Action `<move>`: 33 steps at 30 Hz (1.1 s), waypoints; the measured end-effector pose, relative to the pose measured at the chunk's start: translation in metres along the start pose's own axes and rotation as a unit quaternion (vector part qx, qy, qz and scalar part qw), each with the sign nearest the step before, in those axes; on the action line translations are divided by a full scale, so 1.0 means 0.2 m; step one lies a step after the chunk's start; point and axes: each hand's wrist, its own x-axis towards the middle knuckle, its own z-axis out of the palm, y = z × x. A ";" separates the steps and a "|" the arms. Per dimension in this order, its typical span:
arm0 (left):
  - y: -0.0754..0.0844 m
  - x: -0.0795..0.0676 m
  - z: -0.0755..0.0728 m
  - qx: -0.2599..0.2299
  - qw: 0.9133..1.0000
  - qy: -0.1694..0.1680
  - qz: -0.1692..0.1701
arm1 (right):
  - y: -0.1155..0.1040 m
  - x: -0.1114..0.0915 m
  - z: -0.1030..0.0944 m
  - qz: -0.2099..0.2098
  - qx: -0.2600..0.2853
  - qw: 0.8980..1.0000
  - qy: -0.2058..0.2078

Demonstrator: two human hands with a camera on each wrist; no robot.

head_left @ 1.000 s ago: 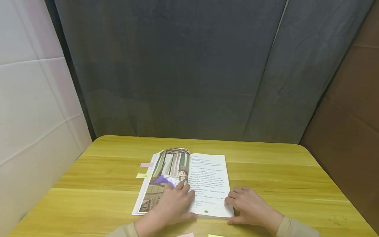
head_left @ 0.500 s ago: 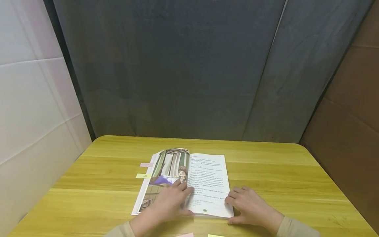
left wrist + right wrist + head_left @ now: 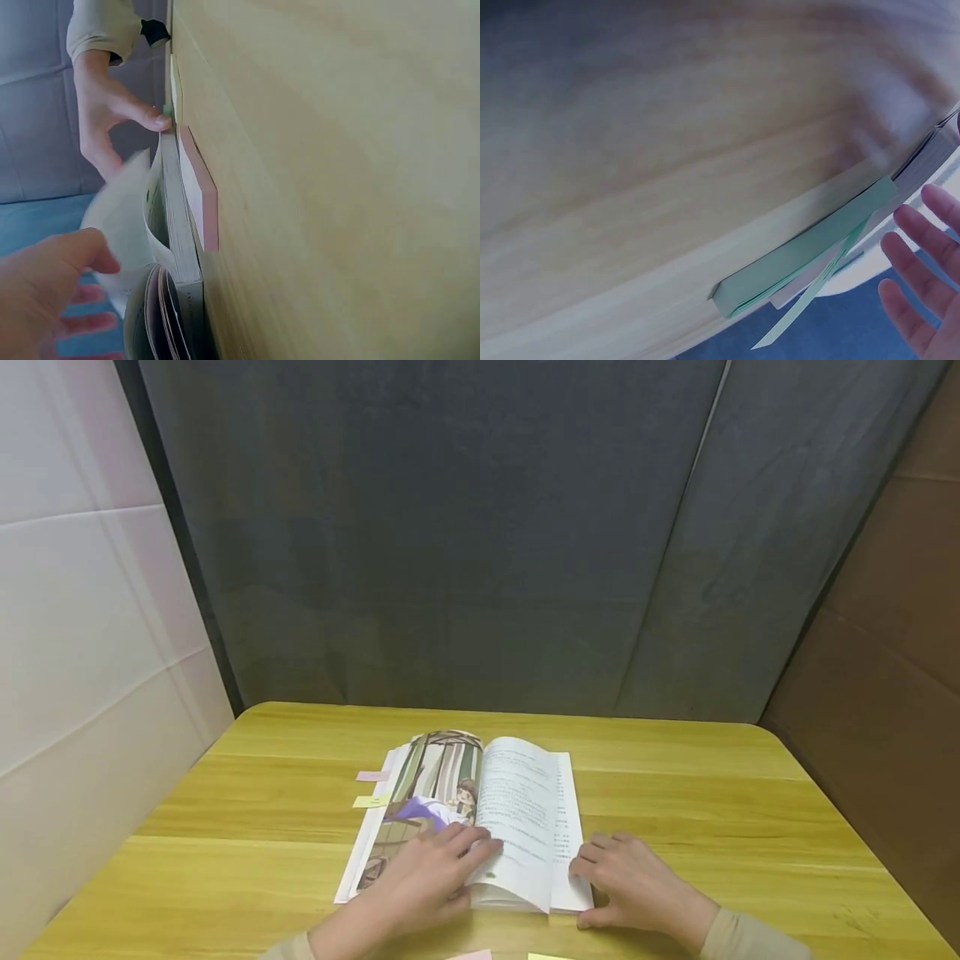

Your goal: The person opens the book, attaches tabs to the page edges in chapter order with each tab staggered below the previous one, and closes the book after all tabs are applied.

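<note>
An open book (image 3: pixel 567 810) lies on the wooden table, with a colour illustration on its left page. One text page (image 3: pixel 517 793) arches up from the right side, bowed to the left. My left hand (image 3: pixel 429 872) rests over the lower left page and the gutter; in the left wrist view its fingers (image 3: pixel 88 324) are spread, with the lifted page just beyond them. At the book's lower right corner, my right hand (image 3: pixel 630 881) touches the edge with thumb and fingers apart. In the right wrist view, fairly straight fingers (image 3: pixel 926 259) show beside the book.
A pink sticky-note pad (image 3: pixel 199 191) and a yellow-green one (image 3: pixel 802 251) lie at the book's near edge. Pink (image 3: pixel 372 776) and yellow tabs (image 3: pixel 371 802) stick out from the left pages. A dark cloth wall (image 3: pixel 465 543) stands behind the table (image 3: pixel 675 777).
One right-hand page has risen and bowed leftward, showing the page beneath. My left hand has shifted slightly left and down. The right hand stays at the corner.
</note>
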 end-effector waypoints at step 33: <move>0.00 -0.02 -0.01 -0.012 0.994 -0.104 -0.030 | 0.00 -0.01 0.00 -0.004 0.004 1.000 -0.003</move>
